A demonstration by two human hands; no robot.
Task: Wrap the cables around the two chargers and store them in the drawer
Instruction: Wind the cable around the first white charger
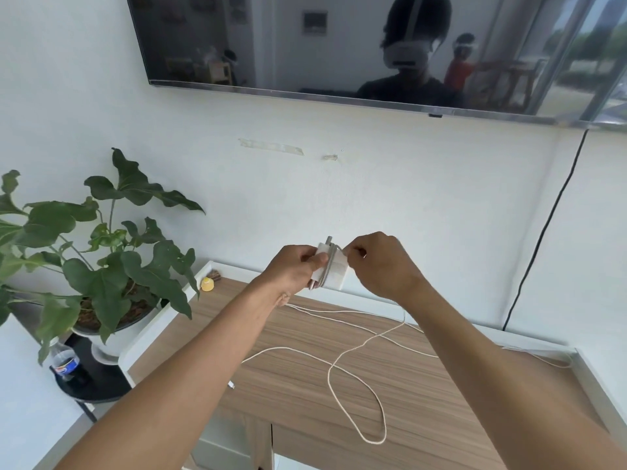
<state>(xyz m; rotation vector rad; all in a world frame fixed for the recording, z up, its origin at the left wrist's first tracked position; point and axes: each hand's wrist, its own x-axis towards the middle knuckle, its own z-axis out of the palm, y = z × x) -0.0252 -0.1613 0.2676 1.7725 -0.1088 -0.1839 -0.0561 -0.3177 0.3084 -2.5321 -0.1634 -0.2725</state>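
Observation:
A white square charger (334, 270) with metal prongs pointing up is held in the air above the wooden cabinet top (298, 395). My left hand (295, 270) grips its left side. My right hand (383, 264) pinches the white cable against the charger's upper right edge. A few turns of cable lie around the charger's middle. The rest of the white cable (349, 361) trails down and loops loosely across the cabinet top, its plug end (231, 385) lying near the left edge. A second charger is not visible.
A potted plant (101, 252) stands left of the cabinet, with a soda bottle (66, 362) on a black stand below it. A small yellow object (207, 284) sits at the cabinet's back left corner. A wall-mounted TV (339, 45) hangs above; a black cord (543, 232) runs down the wall.

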